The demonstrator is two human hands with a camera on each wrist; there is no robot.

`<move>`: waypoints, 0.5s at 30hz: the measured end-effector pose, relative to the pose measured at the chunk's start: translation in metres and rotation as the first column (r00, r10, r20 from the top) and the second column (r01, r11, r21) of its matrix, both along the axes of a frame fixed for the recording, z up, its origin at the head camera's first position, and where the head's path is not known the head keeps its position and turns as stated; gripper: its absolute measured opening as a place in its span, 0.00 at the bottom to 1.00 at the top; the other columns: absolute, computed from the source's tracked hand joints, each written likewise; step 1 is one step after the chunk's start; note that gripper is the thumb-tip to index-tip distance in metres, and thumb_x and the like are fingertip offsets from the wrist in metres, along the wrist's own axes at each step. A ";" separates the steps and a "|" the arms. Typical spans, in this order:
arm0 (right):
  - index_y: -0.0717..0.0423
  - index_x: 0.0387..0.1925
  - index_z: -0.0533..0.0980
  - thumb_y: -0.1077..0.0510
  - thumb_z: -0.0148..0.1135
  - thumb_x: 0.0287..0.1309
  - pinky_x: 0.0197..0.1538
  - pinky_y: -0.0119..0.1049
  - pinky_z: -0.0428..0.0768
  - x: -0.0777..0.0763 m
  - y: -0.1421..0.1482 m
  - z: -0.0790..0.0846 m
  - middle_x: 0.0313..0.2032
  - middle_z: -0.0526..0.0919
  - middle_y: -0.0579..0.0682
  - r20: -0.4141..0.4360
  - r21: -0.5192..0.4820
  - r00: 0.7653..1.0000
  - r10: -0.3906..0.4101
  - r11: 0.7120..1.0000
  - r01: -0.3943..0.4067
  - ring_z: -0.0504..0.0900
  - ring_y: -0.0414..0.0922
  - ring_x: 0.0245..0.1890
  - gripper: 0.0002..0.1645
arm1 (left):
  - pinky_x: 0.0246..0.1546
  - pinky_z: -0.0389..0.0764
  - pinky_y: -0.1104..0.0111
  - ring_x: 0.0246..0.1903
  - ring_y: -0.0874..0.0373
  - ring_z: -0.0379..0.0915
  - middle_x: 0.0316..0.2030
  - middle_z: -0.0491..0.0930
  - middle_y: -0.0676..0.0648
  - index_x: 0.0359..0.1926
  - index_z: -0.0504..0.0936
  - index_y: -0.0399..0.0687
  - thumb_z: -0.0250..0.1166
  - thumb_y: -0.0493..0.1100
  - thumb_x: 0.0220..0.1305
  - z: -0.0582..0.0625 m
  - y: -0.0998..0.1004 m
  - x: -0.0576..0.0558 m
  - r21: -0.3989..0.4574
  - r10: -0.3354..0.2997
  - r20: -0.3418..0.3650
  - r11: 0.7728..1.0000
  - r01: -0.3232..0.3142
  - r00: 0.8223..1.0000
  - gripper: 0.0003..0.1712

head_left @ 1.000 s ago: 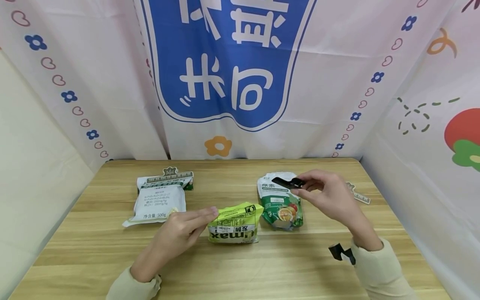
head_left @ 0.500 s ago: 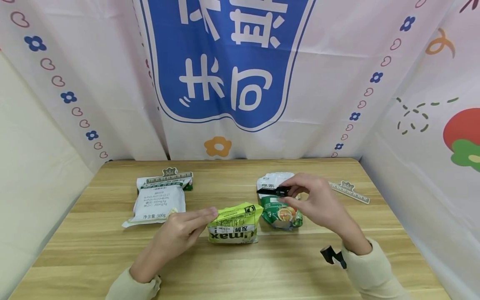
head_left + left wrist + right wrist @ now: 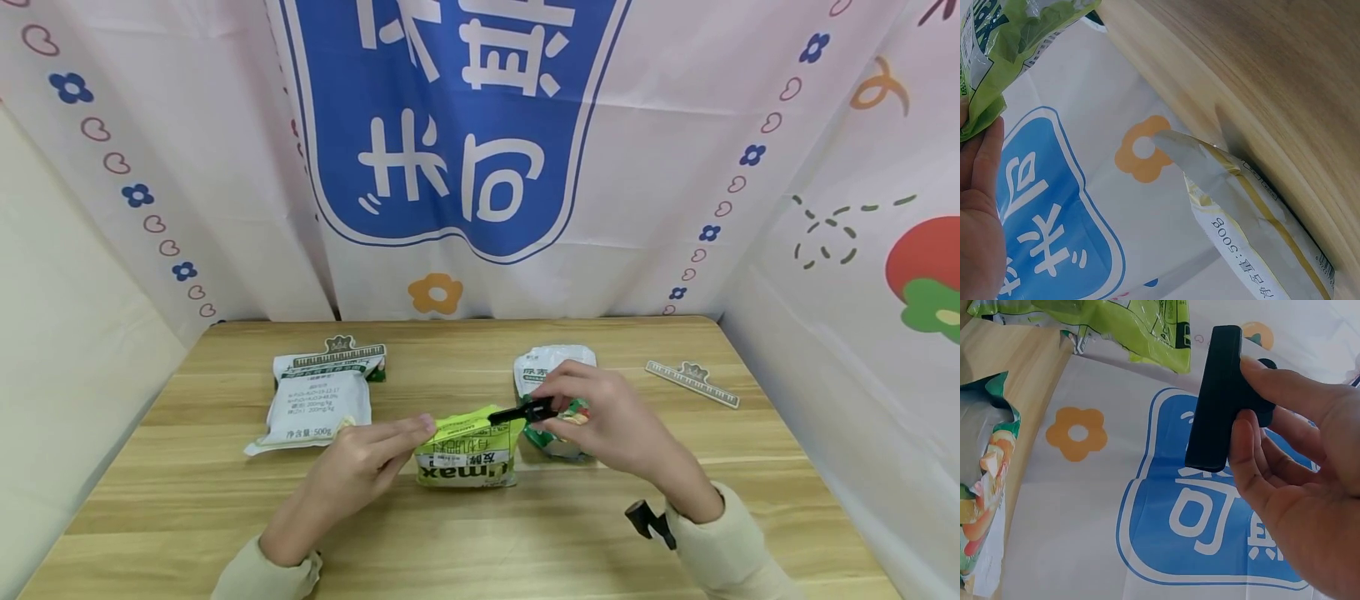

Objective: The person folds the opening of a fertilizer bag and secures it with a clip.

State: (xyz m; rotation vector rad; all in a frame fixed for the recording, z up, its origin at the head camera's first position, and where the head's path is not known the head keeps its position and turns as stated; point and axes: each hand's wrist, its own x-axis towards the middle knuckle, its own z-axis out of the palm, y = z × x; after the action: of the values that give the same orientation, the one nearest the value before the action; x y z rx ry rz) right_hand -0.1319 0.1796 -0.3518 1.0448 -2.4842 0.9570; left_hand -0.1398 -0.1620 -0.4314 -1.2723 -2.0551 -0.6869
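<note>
Black clip (image 3: 525,412): pinched in the right hand, its bar over the right end of the lime-green bag's top; from my feeds I cannot tell whether the two touch.
Right hand (image 3: 611,417): fingers curled in a pinch with the thumb, parted only by the clip's handle between their tips.
Left hand (image 3: 378,450): fingers nip the left end of the lime-green bag's top, little gap between; the thumb is partly out of my left wrist view.
Lime-green bag (image 3: 468,458): stands upright on the tabletop (image 3: 540,542), about midway between its left and right edges.
Fruit-printed bag (image 3: 546,362): white and green, partly hidden behind the right hand, between the lime-green bag and the tabletop's far edge.
White bag (image 3: 318,404): marked 500g, toward the far left corner, a keyboard-patterned clip (image 3: 330,357) across its top; I see a bit of something green behind it.
Loose patterned clip (image 3: 693,383): lies on the tabletop near the far right corner.
Printed cloth (image 3: 465,283): hangs beyond the far edge.
</note>
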 end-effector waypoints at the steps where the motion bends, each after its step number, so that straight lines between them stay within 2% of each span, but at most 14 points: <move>1: 0.55 0.44 0.87 0.65 0.83 0.48 0.38 0.27 0.86 0.001 -0.001 0.000 0.41 0.88 0.44 -0.008 0.004 1.000 0.005 1.000 -0.005 0.84 0.35 0.35 0.19 | 0.43 0.89 0.70 0.43 0.49 0.92 0.47 0.92 0.42 0.52 0.89 0.38 0.66 0.33 0.70 0.000 0.000 0.000 0.001 -0.001 -0.001 1.000 0.001 1.000 0.12; 5: 0.55 0.44 0.87 0.64 0.83 0.49 0.38 0.27 0.86 0.003 -0.007 -0.001 0.41 0.87 0.44 -0.030 0.022 0.999 0.015 1.000 -0.015 0.84 0.35 0.35 0.19 | 0.43 0.89 0.70 0.42 0.48 0.92 0.46 0.92 0.41 0.52 0.89 0.38 0.62 0.35 0.75 0.001 0.001 -0.001 0.016 -0.014 -0.013 1.000 0.014 1.000 0.12; 10: 0.58 0.45 0.86 0.64 0.81 0.52 0.39 0.29 0.87 0.005 -0.015 -0.003 0.42 0.86 0.46 -0.061 0.065 0.997 0.038 0.997 -0.034 0.84 0.36 0.35 0.18 | 0.42 0.89 0.70 0.42 0.48 0.92 0.46 0.92 0.41 0.52 0.89 0.38 0.61 0.36 0.77 0.000 0.001 -0.001 0.020 -0.011 -0.010 1.000 0.011 1.000 0.12; 15: 0.59 0.45 0.84 0.65 0.81 0.52 0.45 0.30 0.87 0.008 -0.021 -0.007 0.43 0.84 0.47 -0.175 0.139 0.983 0.051 0.990 -0.027 0.83 0.39 0.42 0.19 | 0.42 0.90 0.70 0.42 0.48 0.92 0.46 0.92 0.41 0.52 0.89 0.39 0.65 0.34 0.72 -0.001 0.000 0.000 0.012 -0.002 -0.010 1.000 0.002 1.000 0.12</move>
State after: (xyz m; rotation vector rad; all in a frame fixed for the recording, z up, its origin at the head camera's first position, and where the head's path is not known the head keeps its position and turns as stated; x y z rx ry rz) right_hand -0.1243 0.1582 -0.3589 1.1702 -2.4158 0.6791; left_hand -0.1403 -0.1616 -0.4326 -1.2689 -2.0386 -0.6912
